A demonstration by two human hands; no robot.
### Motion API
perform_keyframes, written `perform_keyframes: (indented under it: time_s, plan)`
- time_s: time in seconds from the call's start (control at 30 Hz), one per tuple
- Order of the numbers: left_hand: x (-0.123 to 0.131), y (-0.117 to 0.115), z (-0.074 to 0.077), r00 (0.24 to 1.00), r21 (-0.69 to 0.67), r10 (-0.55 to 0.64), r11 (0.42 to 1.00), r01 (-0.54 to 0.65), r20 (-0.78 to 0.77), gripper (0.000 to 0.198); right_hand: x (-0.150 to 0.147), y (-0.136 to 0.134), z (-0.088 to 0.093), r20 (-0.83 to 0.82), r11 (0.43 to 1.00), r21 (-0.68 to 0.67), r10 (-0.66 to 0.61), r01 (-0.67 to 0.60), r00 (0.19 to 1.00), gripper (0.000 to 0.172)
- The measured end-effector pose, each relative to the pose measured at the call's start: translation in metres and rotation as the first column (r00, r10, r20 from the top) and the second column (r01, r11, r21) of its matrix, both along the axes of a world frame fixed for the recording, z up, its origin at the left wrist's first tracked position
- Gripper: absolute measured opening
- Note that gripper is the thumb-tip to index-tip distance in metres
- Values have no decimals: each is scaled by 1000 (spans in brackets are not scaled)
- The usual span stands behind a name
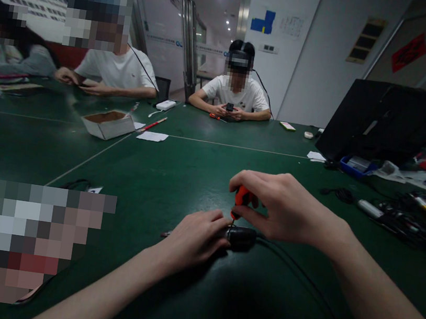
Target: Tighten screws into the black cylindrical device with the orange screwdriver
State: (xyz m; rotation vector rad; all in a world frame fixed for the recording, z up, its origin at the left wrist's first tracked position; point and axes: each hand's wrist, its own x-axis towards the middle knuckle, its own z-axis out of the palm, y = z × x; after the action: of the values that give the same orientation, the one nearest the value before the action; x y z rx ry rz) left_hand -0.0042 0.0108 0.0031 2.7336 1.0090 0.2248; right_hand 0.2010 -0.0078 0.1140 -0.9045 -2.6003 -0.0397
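Note:
My right hand [278, 205] is closed round the orange handle of a small screwdriver [240, 197], held upright with its tip down on a small black device [242, 237]. My left hand [196, 239] is curled over the left end of that device and pins it to the green table [179, 176]. A black cable [299, 277] runs from the device toward the lower right, under my right forearm.
Across the table sit other people, one holding a phone, with a red screwdriver [216, 117] before them. An open cardboard box [109, 124], papers and a white power strip [165, 105] lie at the far left. A black open case [385, 120] and tangled cables and tools [399, 214] fill the right side.

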Motion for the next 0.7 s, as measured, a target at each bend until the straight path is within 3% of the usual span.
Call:
perform_keyframes:
  time_s: [0.7]
  plan:
    - [-1,-2,3,999,1,-26,1000,26,40,25,-1,1,0,-12,1000,-20,-10,10,1000,25]
